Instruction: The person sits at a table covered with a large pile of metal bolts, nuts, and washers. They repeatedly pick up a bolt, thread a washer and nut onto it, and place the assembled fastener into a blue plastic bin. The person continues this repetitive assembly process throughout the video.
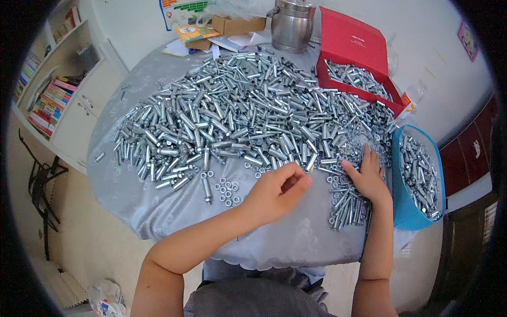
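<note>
Left hand (274, 193) over the near middle of the worktop (132, 195); fingers curled in, tips pinched at a small metal piece, too small to identify. Right hand (367, 177) lies flat near the right edge, fingers spread wide, palm down on a small heap of assembled bolts (346, 206). Big pile of silver sleeves (237, 116) covers the worktop centre up to the far edge. Loose nuts (227, 190) and one bolt (206, 187) lie just left of the left hand. Blue tub (404, 211) of bolts off the right edge; red box (351, 47) at the far right corner.
</note>
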`<act>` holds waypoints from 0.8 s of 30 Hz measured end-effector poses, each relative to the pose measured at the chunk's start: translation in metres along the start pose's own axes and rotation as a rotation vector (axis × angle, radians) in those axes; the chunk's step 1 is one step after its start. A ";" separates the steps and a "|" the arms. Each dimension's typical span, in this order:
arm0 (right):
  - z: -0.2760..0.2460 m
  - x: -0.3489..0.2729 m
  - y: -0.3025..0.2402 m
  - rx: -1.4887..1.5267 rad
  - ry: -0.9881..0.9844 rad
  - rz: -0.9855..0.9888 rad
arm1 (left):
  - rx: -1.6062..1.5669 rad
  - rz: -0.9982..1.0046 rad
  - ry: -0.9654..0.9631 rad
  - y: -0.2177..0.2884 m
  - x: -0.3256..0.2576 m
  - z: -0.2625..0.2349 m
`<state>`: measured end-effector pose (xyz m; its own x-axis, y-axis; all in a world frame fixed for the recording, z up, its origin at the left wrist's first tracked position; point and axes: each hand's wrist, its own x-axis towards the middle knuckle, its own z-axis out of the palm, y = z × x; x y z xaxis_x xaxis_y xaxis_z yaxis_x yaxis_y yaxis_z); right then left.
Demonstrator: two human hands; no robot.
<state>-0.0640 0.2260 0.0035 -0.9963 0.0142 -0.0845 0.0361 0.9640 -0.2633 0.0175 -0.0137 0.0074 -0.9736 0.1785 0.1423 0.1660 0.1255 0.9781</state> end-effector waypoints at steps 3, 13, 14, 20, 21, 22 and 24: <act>0.002 -0.001 0.000 0.008 0.017 -0.025 | -0.030 -0.028 -0.014 -0.001 -0.001 0.000; 0.005 -0.003 0.000 0.063 0.037 -0.145 | -0.050 -0.054 -0.055 -0.004 0.000 0.001; 0.005 -0.004 -0.001 0.055 0.025 -0.170 | -0.053 -0.062 -0.058 -0.005 0.000 0.001; 0.001 -0.014 -0.013 -0.021 0.000 -0.291 | -0.069 -0.076 -0.075 -0.008 0.000 0.001; 0.000 -0.015 -0.012 -0.024 0.007 -0.297 | -0.068 -0.077 -0.077 -0.008 0.001 0.002; -0.001 -0.015 -0.013 -0.027 0.013 -0.303 | -0.067 -0.080 -0.078 -0.008 0.001 0.003; 0.000 -0.016 -0.013 -0.029 0.032 -0.309 | -0.060 -0.086 -0.081 -0.008 0.000 0.004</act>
<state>-0.0490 0.2133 0.0084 -0.9618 -0.2726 0.0254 -0.2704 0.9313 -0.2441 0.0168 -0.0107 -0.0007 -0.9675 0.2486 0.0474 0.0707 0.0857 0.9938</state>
